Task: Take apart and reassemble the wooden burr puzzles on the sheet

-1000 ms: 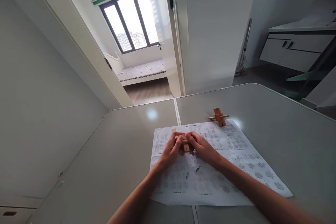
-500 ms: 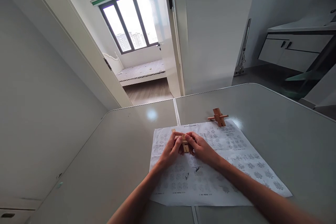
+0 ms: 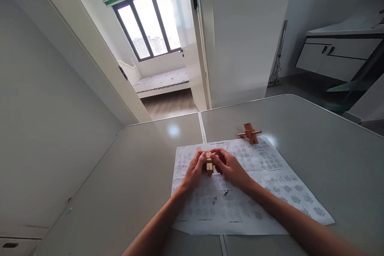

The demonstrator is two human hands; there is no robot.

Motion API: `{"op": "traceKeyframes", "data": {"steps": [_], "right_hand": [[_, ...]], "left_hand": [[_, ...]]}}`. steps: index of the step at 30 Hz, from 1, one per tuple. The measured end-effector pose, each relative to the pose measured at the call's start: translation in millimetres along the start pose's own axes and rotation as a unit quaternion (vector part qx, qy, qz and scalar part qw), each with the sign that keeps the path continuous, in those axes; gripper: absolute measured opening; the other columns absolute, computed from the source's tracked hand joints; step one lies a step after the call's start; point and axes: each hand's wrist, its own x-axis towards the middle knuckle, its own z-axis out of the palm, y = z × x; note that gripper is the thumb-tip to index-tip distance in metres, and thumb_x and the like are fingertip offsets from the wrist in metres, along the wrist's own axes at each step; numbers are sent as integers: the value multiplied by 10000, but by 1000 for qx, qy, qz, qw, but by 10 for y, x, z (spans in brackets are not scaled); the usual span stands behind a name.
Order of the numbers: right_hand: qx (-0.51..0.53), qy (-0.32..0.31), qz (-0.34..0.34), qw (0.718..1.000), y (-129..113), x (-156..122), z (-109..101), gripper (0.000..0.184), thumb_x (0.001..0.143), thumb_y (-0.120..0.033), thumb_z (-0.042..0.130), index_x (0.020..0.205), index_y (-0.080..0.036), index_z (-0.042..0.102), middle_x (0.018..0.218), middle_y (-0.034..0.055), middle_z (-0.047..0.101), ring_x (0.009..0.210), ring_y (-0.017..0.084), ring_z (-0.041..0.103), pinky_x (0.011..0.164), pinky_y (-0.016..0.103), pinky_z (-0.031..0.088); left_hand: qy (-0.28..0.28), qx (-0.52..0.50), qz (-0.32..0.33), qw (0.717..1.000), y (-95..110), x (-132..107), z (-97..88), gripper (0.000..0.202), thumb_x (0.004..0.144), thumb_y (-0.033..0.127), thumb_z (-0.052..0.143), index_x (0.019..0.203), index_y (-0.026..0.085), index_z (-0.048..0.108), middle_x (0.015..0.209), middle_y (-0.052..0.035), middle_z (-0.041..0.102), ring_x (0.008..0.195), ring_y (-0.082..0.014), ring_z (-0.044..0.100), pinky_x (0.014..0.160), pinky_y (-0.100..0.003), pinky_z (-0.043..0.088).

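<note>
Both of my hands meet over a printed instruction sheet [image 3: 255, 192] on a grey table [image 3: 126, 184]. My left hand [image 3: 194, 171] and my right hand [image 3: 230, 169] pinch a small wooden interlocking puzzle [image 3: 209, 161] between their fingertips, holding it just above the paper. Their fingers hide most of the puzzle; one stick end pokes out at the upper left. A second wooden puzzle [image 3: 250, 133], shaped like a cross, lies beyond the sheet's far edge to the right of my hands.
The table has a centre seam [image 3: 203, 128] and rounded far corners. Behind it stand a white wall, an open doorway [image 3: 162, 88] to a room with a window, and a dark-topped cabinet [image 3: 339, 54] at the right.
The puzzle has turned slightly in my fingers and shifted a little left. My right fingers have curled more over its top. The cross puzzle has not moved.
</note>
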Motion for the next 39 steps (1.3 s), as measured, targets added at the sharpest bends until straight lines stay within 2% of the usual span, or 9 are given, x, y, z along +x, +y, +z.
{"op": "traceKeyframes", "data": {"steps": [5,10,15,20,24,27,31,35,39], "right_hand": [[-79,-12,-45,996,-10,-16,-2,488,1024,-595,477,1270,-213,654,752,14,655,643,190,589,626,310,475],[-107,-28,-72,991,-15,-28,41,450,1067,-541,406,1255,-222,663,657,-13,626,607,189,596,651,312,465],[-110,-28,-79,990,-59,-39,68,433,1077,-526,391,1192,-227,681,623,-24,595,590,185,577,656,312,446],[-99,-26,-72,992,-104,-69,73,424,1071,-528,416,1176,-220,689,630,-19,596,575,178,566,627,307,441],[-83,-23,-55,995,-102,-63,60,421,1056,-535,452,1167,-214,701,614,-25,595,561,169,563,597,294,438],[-73,-15,-45,996,-84,-45,39,429,1046,-544,469,1163,-208,708,619,-20,616,572,171,575,588,286,446],[-86,22,-44,995,-68,-28,11,451,1041,-559,463,1190,-208,705,633,-13,633,594,183,599,607,292,476],[-81,47,-36,995,-59,-19,-8,488,1019,-606,470,1205,-217,699,735,27,711,677,223,686,657,321,544],[-64,44,-29,997,-36,-9,-12,495,1020,-615,456,1222,-226,685,869,50,765,770,242,733,716,339,576]], "left_hand": [[14,2,12,1000,-23,4,18,413,971,622,517,905,215,486,590,58,561,479,-102,498,504,-234,413],[59,34,27,997,-53,-17,66,415,974,630,489,872,231,434,567,60,580,436,-99,483,432,-209,370],[116,109,44,986,-47,-45,67,411,988,589,482,808,221,453,630,53,524,539,-107,517,514,-220,420],[144,162,77,973,-9,-68,68,377,1006,485,478,749,218,411,639,55,458,578,-103,446,552,-226,382],[128,129,69,981,-8,-64,89,387,997,538,483,781,222,425,655,50,497,568,-105,481,533,-228,396],[93,83,39,991,-8,-68,100,418,1003,613,442,850,224,445,600,62,502,508,-105,486,508,-233,397],[26,78,36,996,26,-104,90,460,988,649,466,1035,194,519,611,47,556,581,-126,570,611,-260,469],[-14,109,45,993,47,-125,77,619,810,484,800,1279,203,511,922,-29,689,748,-149,644,691,-279,518],[-2,133,54,990,42,-102,65,474,845,333,770,1253,208,563,994,-42,687,836,-167,673,768,-309,550]]}}
